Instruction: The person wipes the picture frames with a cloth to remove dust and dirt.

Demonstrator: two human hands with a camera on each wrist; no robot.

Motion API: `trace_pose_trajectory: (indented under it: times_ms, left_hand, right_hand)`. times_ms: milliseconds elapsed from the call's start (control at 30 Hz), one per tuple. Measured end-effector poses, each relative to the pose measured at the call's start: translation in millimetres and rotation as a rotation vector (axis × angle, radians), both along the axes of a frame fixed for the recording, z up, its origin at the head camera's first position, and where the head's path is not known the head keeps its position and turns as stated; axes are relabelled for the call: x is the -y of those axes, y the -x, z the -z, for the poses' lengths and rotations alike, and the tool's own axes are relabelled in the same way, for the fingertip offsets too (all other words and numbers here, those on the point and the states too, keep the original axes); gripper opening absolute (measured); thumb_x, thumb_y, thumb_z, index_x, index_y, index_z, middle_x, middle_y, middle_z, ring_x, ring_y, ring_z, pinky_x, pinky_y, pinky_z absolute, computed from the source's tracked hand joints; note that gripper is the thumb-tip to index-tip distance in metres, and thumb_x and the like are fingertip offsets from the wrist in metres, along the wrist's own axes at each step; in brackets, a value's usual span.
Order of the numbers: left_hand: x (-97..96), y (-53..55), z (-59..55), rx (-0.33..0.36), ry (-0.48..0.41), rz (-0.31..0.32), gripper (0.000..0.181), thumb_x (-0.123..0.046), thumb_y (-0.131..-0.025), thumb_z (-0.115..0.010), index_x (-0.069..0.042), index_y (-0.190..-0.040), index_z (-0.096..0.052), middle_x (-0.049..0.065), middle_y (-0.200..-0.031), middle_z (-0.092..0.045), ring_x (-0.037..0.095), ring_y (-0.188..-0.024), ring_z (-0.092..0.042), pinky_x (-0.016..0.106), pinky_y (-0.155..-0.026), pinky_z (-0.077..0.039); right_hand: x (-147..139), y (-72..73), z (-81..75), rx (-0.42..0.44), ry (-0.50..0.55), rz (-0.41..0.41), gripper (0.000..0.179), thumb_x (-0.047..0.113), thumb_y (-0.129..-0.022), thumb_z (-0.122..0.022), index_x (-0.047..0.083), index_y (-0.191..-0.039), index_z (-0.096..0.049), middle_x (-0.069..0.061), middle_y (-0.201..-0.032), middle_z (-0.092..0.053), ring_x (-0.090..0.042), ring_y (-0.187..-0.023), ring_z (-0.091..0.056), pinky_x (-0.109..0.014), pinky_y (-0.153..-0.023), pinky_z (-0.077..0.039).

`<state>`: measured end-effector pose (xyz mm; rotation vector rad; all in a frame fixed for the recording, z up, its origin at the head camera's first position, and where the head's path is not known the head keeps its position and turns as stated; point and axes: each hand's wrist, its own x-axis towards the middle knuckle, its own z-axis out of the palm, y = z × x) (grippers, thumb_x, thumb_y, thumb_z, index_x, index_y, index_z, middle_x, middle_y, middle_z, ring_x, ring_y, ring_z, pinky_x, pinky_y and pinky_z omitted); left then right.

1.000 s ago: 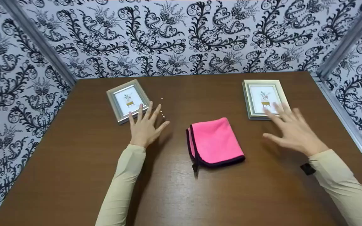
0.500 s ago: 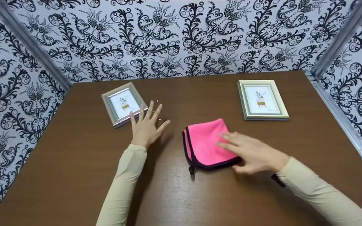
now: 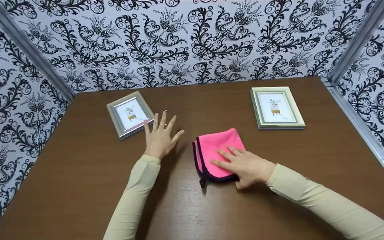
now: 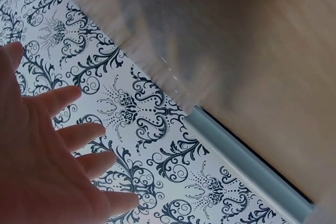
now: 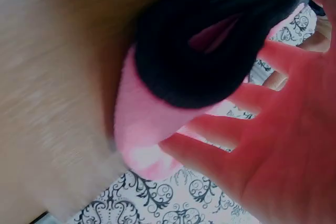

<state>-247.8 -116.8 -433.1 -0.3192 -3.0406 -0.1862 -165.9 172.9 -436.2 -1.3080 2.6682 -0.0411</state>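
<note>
A folded pink cloth (image 3: 208,145) with dark edging lies mid-table, a small dark tab (image 3: 202,182) at its near left corner. My right hand (image 3: 245,166) is on the cloth's right part, fingers spread over the top and thumb by the near edge. In the right wrist view the fingers reach out straight past the dark folded edge (image 5: 194,85). My left hand (image 3: 158,141) hovers with spread fingers, its tips beside the near right corner of a tilted picture frame (image 3: 130,113). The left wrist view shows this palm (image 4: 47,166) holding nothing.
A second picture frame (image 3: 275,108) lies flat at the back right. Patterned panels (image 3: 178,43) enclose the brown table (image 3: 85,176) at the back and sides, and a metal rail (image 3: 378,150) runs along its right edge.
My right hand has moved left from over the right picture frame onto the pink cloth. My left hand has shifted slightly right, away from the left frame.
</note>
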Motion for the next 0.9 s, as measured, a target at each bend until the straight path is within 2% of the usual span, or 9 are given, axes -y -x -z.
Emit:
trace_pose_trajectory:
  times_ms: [167, 300, 433, 533, 600, 700, 833, 900]
  left_hand:
    - [-0.9, -3.7, 3.6, -0.021, -0.009, -0.004, 0.065, -0.059, -0.095, -0.042, -0.023, -0.149, -0.038, 0.011, -0.158, -0.019, 0.032, -0.145, -0.004, 0.061, -0.110, 0.006]
    - [-2.4, -4.8, 2.8, -0.013, -0.006, 0.001, 0.065, -0.059, -0.095, -0.041, -0.022, -0.149, -0.038, 0.012, -0.158, -0.018, 0.033, -0.145, -0.002, 0.061, -0.110, 0.006]
    - [-4.7, -5.5, -0.6, -0.009, 0.015, 0.007, 0.065, -0.057, -0.096, -0.042, -0.021, -0.149, -0.038, 0.013, -0.158, -0.018, 0.033, -0.145, -0.004, 0.061, -0.110, 0.005]
    - [-8.8, -5.5, -3.7, -0.007, 0.044, 0.020, 0.063, -0.053, -0.096, -0.047, -0.019, -0.148, -0.039, 0.013, -0.157, -0.020, 0.034, -0.145, -0.005, 0.060, -0.110, 0.004]
    - [-12.7, -5.6, -4.8, -0.003, 0.059, 0.036, 0.062, -0.050, -0.095, -0.051, -0.017, -0.148, -0.041, 0.015, -0.157, -0.022, 0.034, -0.145, -0.005, 0.060, -0.111, 0.004]
    - [-19.6, -6.0, -5.9, 0.000, 0.092, 0.065, 0.060, -0.045, -0.095, -0.054, -0.015, -0.146, -0.043, 0.016, -0.155, -0.025, 0.034, -0.145, -0.005, 0.060, -0.111, 0.003]
    - [-29.6, -6.6, -8.0, -0.047, 0.125, 0.105, 0.054, -0.038, -0.093, -0.059, -0.013, -0.139, -0.050, 0.017, -0.151, -0.035, 0.036, -0.144, -0.013, 0.061, -0.111, -0.004]
    - [-35.5, -6.2, -9.8, -0.078, 0.131, 0.124, 0.050, -0.035, -0.092, -0.061, -0.011, -0.136, -0.053, 0.017, -0.147, -0.040, 0.037, -0.142, -0.019, 0.060, -0.111, -0.009]
  right_hand:
    - [6, 0.7, -1.3, -0.092, 0.010, -0.027, 0.087, 0.022, -0.066, -0.080, 0.014, -0.144, -0.043, -0.025, -0.141, -0.042, -0.050, -0.121, -0.044, -0.056, -0.095, -0.041]
    - [11, 3.6, 2.2, -0.225, 0.023, -0.057, 0.076, 0.015, -0.068, -0.080, 0.015, -0.138, -0.050, -0.020, -0.129, -0.050, -0.042, -0.105, -0.053, -0.050, -0.077, -0.049]
    - [15, 9.9, 6.2, -0.362, 0.040, -0.096, 0.062, 0.008, -0.072, -0.077, 0.017, -0.129, -0.054, -0.015, -0.117, -0.052, -0.034, -0.088, -0.055, -0.041, -0.058, -0.049]
    - [16, 16.7, 6.9, -0.451, 0.074, -0.130, 0.046, 0.003, -0.076, -0.072, 0.014, -0.118, -0.056, -0.012, -0.109, -0.058, -0.031, -0.081, -0.058, -0.037, -0.054, -0.049]
    - [14, 21.8, 5.9, -0.471, 0.115, -0.140, 0.037, -0.002, -0.077, -0.069, 0.011, -0.110, -0.058, -0.010, -0.104, -0.062, -0.029, -0.081, -0.061, -0.037, -0.056, -0.051]
    - [6, 28.6, 2.5, -0.457, 0.189, -0.117, 0.028, -0.007, -0.075, -0.067, 0.009, -0.098, -0.061, -0.008, -0.097, -0.067, -0.026, -0.084, -0.064, -0.039, -0.058, -0.053]
    - [-11, 33.3, -5.2, -0.448, 0.288, -0.060, 0.023, -0.007, -0.072, -0.066, 0.009, -0.087, -0.059, -0.005, -0.086, -0.067, -0.023, -0.076, -0.064, -0.039, -0.049, -0.050]
    - [-22, 33.8, -12.4, -0.446, 0.338, -0.034, 0.024, -0.005, -0.069, -0.068, 0.009, -0.086, -0.059, -0.005, -0.084, -0.066, -0.023, -0.074, -0.064, -0.040, -0.049, -0.049]
